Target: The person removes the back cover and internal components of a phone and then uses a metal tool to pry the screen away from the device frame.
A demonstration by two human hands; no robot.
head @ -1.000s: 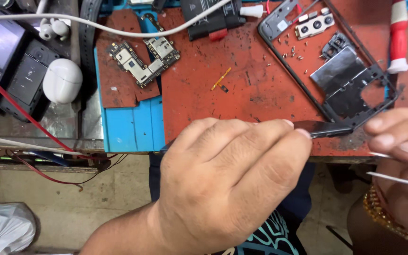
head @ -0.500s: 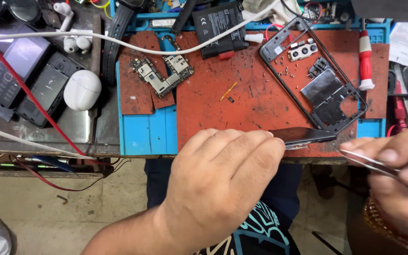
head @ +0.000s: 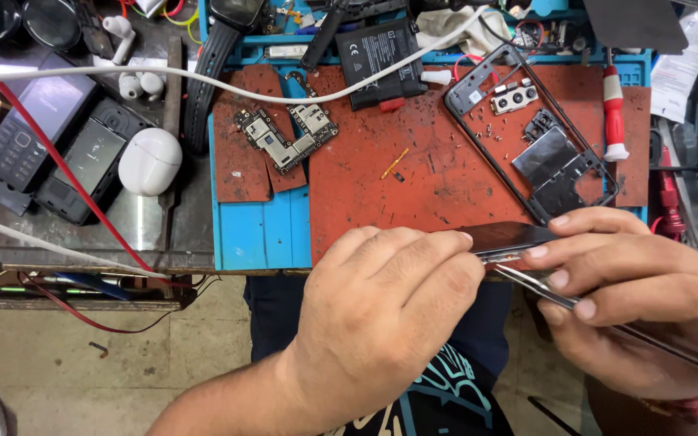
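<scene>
both hands (head: 381,315) (head: 632,299) pinch a dark phone (head: 504,237) edge-on to steady it as right fingers (head: 563,278) press tweezers (head: 607,316) to its seam.

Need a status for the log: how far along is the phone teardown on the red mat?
Done: the frame lies stripped on the red mat, with circuit board and battery set aside, screws scattered. In hand: left hand and right hand hold a dark flat part, tweezers at its edge. Left: nothing reassembled yet.
</scene>
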